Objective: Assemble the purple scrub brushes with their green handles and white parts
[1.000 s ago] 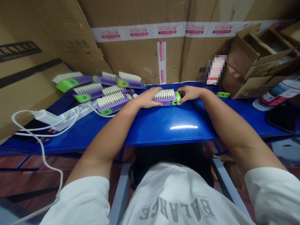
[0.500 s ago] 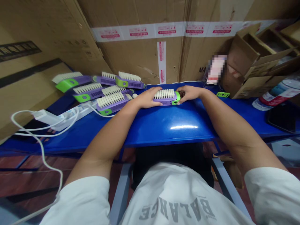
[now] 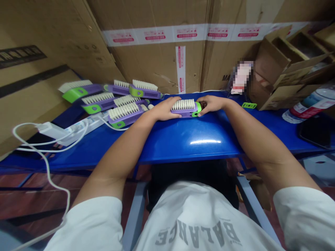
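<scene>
A purple and green scrub brush lies across the blue table with its white bristles facing up. Around its left part my left hand is closed, thumb along the near side and fingers over the far side. My right hand grips the green end of the same brush, with its fingertips partly hidden behind that end. To the left lie several similar brushes in a loose pile, bristles up.
A white power strip with cables lies at the left. Large cardboard boxes stand along the back. On the right are a smaller open box, a green plastic piece, a bottle and a dark phone.
</scene>
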The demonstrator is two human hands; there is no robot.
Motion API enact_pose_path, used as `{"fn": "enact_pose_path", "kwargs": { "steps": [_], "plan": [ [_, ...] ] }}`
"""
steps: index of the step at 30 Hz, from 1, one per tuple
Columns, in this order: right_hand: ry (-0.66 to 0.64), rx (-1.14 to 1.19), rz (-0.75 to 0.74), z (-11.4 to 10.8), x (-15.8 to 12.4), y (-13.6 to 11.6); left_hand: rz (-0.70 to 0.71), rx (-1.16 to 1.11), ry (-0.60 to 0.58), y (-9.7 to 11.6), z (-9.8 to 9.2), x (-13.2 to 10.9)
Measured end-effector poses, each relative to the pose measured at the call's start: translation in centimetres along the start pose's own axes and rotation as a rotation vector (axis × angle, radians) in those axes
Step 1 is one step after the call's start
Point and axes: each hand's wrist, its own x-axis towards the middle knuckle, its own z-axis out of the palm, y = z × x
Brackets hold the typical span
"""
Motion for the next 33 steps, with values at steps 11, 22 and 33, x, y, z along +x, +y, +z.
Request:
{"fn": "enact_pose_path", "kwargs": {
  "steps": [11,22,33],
  "plan": [
    [0.013,-0.010,-0.005,-0.01,-0.13,-0.19,0.009,0.014,0.005,0.15,0.00,-0.06],
    [0.009,-0.022,-0.007,0.07,0.01,-0.04,-0.004,0.006,0.000,0.10,-0.02,-0.04],
    [0.006,-0.009,-0.008,0.12,0.04,-0.04,0.000,-0.003,0.005,0.17,-0.05,-0.08]
  ]
}}
